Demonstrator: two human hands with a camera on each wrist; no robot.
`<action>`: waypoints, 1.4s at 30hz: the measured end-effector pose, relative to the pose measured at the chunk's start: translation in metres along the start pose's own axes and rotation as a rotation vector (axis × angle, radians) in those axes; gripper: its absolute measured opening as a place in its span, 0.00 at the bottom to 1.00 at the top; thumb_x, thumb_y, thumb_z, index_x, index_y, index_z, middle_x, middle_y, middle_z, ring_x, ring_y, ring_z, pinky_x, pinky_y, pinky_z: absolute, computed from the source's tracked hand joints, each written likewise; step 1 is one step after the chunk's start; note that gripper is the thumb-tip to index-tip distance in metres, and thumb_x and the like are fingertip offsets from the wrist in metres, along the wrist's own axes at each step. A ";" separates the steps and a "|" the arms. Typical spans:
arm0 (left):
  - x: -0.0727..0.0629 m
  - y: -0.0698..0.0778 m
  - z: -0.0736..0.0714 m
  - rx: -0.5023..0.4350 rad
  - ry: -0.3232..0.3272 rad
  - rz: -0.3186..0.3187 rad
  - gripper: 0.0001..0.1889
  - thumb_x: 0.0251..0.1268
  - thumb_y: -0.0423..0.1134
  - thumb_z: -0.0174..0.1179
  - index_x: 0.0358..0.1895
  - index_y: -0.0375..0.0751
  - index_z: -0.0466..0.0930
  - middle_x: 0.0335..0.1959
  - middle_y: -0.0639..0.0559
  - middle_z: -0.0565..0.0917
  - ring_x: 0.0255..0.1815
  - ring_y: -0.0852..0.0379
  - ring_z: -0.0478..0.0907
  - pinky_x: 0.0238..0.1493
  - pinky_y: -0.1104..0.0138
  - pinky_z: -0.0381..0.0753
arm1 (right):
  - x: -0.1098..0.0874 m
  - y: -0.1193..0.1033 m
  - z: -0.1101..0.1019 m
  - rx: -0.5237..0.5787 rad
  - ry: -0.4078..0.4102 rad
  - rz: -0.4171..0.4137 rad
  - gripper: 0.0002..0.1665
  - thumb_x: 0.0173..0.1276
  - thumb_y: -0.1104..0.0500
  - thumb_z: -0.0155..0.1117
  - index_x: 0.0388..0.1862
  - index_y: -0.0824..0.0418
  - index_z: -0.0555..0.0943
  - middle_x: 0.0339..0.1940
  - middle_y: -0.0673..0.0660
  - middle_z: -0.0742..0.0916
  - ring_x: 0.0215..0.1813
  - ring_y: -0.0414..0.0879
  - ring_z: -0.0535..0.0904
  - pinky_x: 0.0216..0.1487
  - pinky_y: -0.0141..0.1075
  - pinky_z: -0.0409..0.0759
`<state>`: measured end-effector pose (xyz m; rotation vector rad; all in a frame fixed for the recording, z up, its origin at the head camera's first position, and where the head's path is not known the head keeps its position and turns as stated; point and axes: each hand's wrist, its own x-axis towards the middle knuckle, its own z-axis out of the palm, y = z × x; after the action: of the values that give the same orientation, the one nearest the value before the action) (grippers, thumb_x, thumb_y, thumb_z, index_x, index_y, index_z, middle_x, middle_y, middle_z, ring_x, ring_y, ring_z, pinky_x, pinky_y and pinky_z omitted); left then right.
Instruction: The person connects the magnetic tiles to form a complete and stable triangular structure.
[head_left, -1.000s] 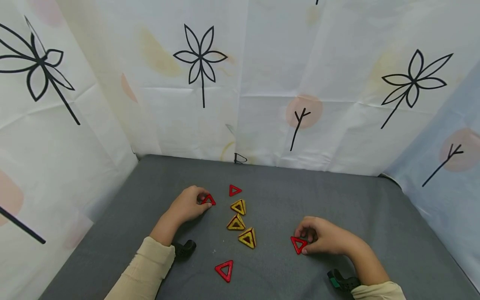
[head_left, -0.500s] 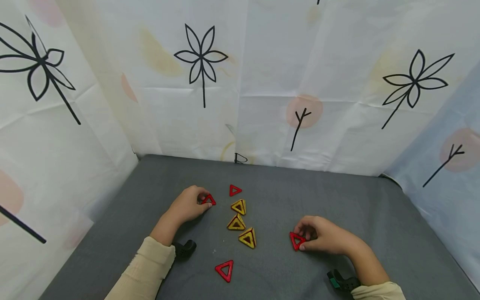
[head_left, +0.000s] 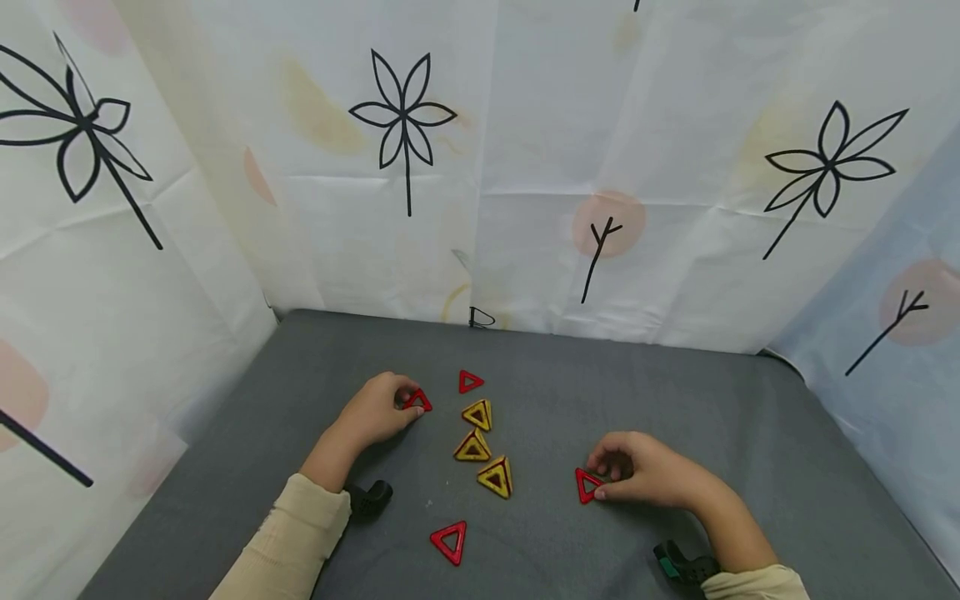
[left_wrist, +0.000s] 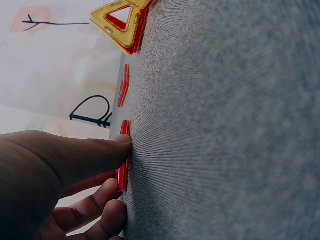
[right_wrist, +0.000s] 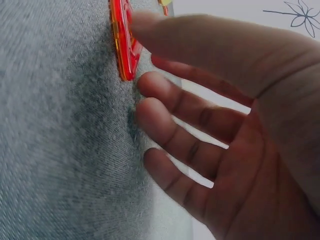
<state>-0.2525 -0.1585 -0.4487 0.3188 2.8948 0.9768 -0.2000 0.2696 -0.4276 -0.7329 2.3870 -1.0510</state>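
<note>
My left hand pinches a red triangular magnetic tile at the grey cloth, thumb on its upper face. At right, my right hand has its thumb tip on another red triangular tile, which lies on the cloth. In the right wrist view the other fingers are spread and loosely bent, beside that tile. Between the hands several yellow triangular tiles form a rough column, with red showing beneath their edges.
One red triangular tile lies beyond the yellow column, another nearer the front. A grey cloth covers the table. White printed curtains stand along the back and sides.
The right-hand tile has slid a little left, and less of it now lies under the thumb. My right hand shifted slightly; the left hand and its tile stayed put.
</note>
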 end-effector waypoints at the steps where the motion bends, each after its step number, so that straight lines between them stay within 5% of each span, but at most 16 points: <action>1: 0.000 0.000 0.000 0.000 -0.001 0.000 0.18 0.72 0.38 0.70 0.61 0.37 0.86 0.49 0.45 0.84 0.48 0.51 0.80 0.51 0.51 0.82 | 0.000 -0.001 0.000 -0.008 -0.003 0.001 0.17 0.65 0.55 0.81 0.49 0.60 0.86 0.43 0.53 0.86 0.40 0.38 0.79 0.41 0.32 0.80; 21: -0.001 0.000 -0.001 0.009 0.005 0.005 0.17 0.72 0.38 0.70 0.60 0.37 0.86 0.50 0.44 0.85 0.49 0.49 0.81 0.52 0.50 0.82 | 0.005 -0.009 0.011 -0.081 0.028 -0.008 0.13 0.69 0.55 0.78 0.47 0.57 0.83 0.41 0.51 0.84 0.39 0.37 0.77 0.40 0.32 0.78; 28: 0.001 0.000 0.000 0.007 0.008 0.011 0.17 0.71 0.37 0.70 0.60 0.37 0.86 0.50 0.44 0.85 0.49 0.49 0.81 0.52 0.49 0.82 | 0.006 -0.007 0.011 -0.098 0.038 -0.024 0.22 0.66 0.54 0.81 0.55 0.59 0.85 0.44 0.51 0.84 0.41 0.38 0.77 0.41 0.33 0.79; 42: 0.000 0.000 0.000 0.002 0.007 0.006 0.18 0.71 0.37 0.70 0.60 0.36 0.86 0.49 0.44 0.85 0.47 0.50 0.81 0.50 0.51 0.82 | 0.010 -0.007 0.015 -0.135 0.034 -0.042 0.15 0.69 0.51 0.78 0.49 0.55 0.85 0.42 0.49 0.83 0.40 0.37 0.76 0.41 0.33 0.78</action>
<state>-0.2522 -0.1590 -0.4489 0.3248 2.9031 0.9783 -0.1969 0.2515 -0.4327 -0.8207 2.5014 -0.9322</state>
